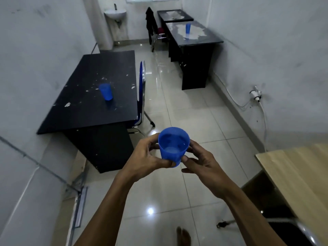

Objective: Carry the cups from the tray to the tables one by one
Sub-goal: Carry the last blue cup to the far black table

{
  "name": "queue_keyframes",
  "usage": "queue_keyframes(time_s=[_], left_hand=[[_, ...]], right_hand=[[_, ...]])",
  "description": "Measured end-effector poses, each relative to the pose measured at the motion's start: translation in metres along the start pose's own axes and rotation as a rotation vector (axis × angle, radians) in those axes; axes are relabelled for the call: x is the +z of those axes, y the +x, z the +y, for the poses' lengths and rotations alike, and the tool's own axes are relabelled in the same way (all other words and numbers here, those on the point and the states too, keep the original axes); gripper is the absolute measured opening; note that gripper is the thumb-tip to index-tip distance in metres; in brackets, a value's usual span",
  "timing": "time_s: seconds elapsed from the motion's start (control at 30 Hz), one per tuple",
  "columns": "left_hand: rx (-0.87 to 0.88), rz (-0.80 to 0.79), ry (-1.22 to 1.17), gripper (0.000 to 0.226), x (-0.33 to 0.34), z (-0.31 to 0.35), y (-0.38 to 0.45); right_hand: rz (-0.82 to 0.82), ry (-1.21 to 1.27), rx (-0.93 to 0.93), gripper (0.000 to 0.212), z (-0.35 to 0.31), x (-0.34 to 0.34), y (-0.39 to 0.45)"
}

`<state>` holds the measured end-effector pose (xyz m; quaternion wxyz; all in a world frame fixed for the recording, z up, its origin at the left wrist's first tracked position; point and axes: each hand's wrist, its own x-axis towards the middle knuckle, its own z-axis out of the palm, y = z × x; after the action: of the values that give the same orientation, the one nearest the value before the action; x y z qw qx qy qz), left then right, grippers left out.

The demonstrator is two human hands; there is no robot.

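Note:
A blue plastic cup with some liquid in it is held upright over the tiled floor, in the middle of the view. My left hand grips its left side and my right hand grips its right side, fingers curled round the lower wall. A second blue cup stands on the black table at the left. A third blue cup stands on the far black table at the right wall. No tray is in view.
A blue chair is pushed against the left table. Another black table and a chair with dark clothing stand at the back, near a wall sink. A light wooden table is at the right. My bare foot is below.

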<state>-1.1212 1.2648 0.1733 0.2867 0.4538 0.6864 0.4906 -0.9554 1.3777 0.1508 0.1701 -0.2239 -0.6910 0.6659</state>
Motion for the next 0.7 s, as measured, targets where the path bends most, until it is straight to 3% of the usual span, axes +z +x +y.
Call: queue_keyframes(time_s=[0.7], left_hand=[[0.000,-0.018,-0.034,0.066,-0.051,-0.061,0.481]], right_hand=[[0.046,-0.023,-0.003,0.050,-0.015,-0.196,0.436]])
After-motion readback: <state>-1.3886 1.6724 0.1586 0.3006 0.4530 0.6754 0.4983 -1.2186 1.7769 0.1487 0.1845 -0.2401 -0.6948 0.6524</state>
